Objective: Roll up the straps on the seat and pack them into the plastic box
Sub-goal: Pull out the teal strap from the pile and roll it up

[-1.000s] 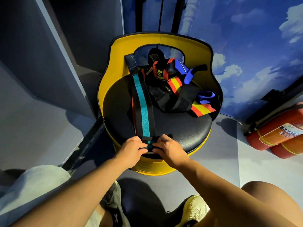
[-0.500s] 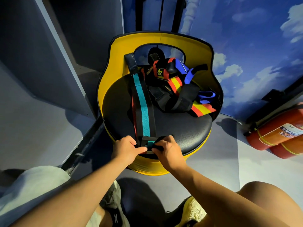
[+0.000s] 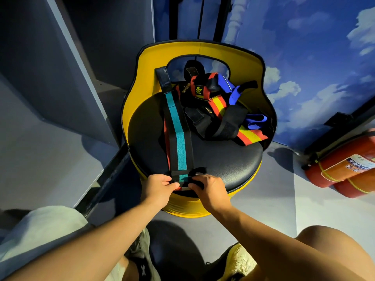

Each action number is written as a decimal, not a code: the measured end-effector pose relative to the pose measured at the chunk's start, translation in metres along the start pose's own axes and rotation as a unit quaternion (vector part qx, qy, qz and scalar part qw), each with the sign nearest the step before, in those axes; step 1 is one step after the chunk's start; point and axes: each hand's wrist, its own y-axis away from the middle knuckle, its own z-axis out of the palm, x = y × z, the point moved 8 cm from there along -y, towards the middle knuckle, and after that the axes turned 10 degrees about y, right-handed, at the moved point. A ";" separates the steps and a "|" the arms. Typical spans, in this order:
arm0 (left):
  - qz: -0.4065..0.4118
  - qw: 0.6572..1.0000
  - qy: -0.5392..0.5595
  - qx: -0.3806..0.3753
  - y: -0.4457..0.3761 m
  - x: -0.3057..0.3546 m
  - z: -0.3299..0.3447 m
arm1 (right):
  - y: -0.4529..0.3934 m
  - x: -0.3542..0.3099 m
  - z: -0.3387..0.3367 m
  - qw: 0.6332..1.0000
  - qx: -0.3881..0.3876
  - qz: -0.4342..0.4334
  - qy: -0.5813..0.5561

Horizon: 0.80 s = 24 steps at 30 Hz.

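Occlusion: rolled end of teal strap [image 3: 179, 136] was covered by fingers | fire extinguishers [image 3: 343, 169] were cropped at right edge | label text was probably illegible.

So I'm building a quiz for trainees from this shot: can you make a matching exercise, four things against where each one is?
Things:
1. teal-striped strap
2. red and yellow strap
3. fire extinguishers
4. hands (left hand, right hand)

Places:
A. on the floor, right of the seat
B. in the heap at the back of the seat
C. at the seat's front edge, pinching a strap end
D. stretched flat from backrest to front edge

Pairs: 1-D, 2-B, 3-A, 4-C
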 end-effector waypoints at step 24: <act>-0.041 0.998 -0.036 -0.018 -0.019 0.011 0.001 | 0.002 -0.019 -0.004 0.899 0.149 -0.259 0.321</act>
